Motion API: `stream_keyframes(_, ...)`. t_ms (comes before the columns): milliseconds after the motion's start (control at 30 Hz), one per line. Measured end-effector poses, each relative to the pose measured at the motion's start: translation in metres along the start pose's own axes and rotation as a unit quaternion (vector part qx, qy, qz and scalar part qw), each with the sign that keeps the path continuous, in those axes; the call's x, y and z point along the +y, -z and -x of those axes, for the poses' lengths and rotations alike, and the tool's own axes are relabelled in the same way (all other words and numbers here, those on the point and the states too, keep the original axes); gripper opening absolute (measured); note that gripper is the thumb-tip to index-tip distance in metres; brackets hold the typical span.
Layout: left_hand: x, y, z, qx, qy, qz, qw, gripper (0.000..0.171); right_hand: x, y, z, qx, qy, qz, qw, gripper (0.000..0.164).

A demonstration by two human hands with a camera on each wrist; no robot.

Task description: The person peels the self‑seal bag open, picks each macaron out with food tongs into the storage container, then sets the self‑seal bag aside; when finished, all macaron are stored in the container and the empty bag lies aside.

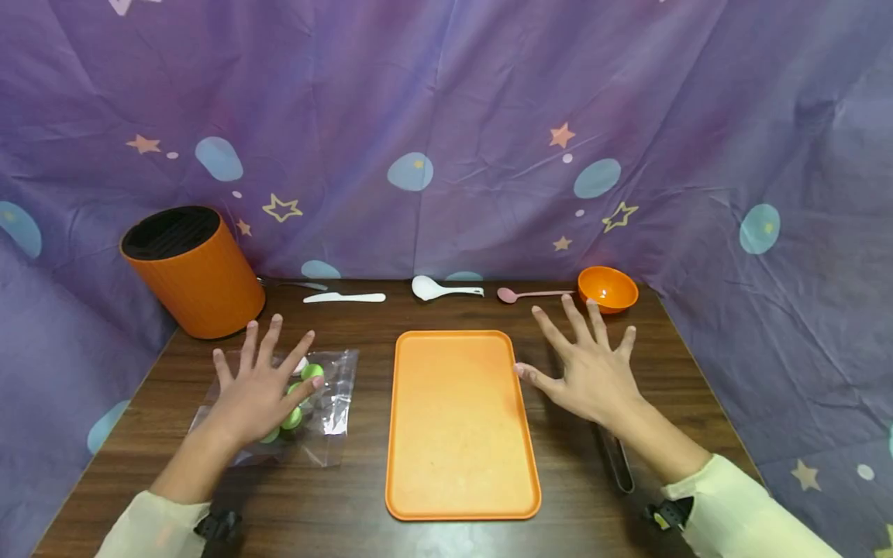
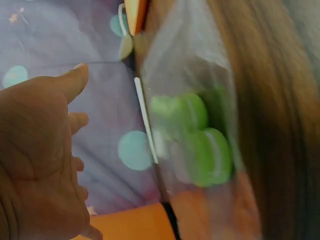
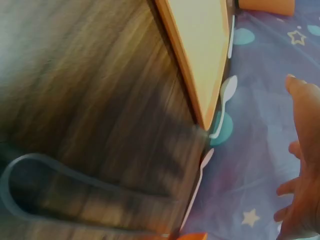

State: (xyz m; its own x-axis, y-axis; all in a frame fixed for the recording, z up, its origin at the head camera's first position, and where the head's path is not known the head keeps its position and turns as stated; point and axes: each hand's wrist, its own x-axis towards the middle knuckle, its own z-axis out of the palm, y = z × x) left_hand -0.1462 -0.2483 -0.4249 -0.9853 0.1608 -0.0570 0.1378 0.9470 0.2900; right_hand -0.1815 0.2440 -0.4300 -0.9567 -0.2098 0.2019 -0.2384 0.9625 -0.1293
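Both hands are spread above the table, holding nothing. The left hand (image 1: 256, 394) hovers over a clear plastic bag (image 1: 342, 387) with several green macaron-like rounds (image 2: 214, 156) and something white inside. Its fingers point away from the body, thumb toward the orange tray (image 1: 460, 426). On the other side, the right hand (image 1: 591, 377) is over a pair of metal tongs (image 1: 615, 461), partly hidden beneath the hand and forearm. In the right wrist view the rounded end of the tongs (image 3: 10, 190) shows on the wood. The right thumb overlaps the tray's right edge in the head view.
A tilted-looking orange knife block (image 1: 202, 283) stands at the back left, a fork (image 1: 293, 284) behind it. Along the back edge lie a white knife (image 1: 345, 297), a white ladle (image 1: 439, 289) and a pink spoon (image 1: 516, 295). An orange bowl (image 1: 608, 290) sits back right. Purple cloth (image 1: 446, 139) hangs behind.
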Motion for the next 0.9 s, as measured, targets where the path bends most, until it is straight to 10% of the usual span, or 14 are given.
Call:
stream_keyframes(600,-0.053,-0.034,-0.002,-0.079,0.015,0.06,0.9949,0.085,-0.066,-0.018,-0.047,-0.026,0.074,-0.002,0.997,0.094)
stream_keyframes(900,-0.052,-0.031,-0.002,-0.094,0.022,0.045,0.9944,0.083,-0.098,-0.04,-0.069,-0.011,0.147,-0.015,0.989,0.083)
